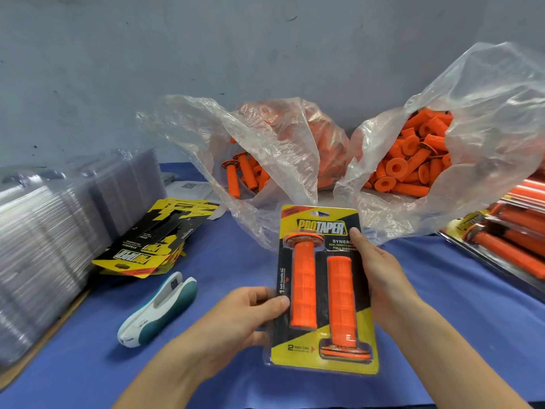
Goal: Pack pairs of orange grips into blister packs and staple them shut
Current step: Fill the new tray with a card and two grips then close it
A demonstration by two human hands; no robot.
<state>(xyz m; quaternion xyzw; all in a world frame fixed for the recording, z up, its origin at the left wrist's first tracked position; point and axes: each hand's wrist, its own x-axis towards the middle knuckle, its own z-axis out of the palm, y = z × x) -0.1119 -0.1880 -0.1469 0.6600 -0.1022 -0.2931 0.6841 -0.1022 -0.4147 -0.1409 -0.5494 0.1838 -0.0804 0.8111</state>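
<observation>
left hand (pixel 236 317) + right hand (pixel 380 270); gripping blister pack (pixel 321 290) edges between them

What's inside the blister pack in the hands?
In the blister pack: two orange grips side by side, flanges at opposite ends, over a yellow-and-black printed card. The right hand covers part of its text; the left hand hides its left edge.
</observation>
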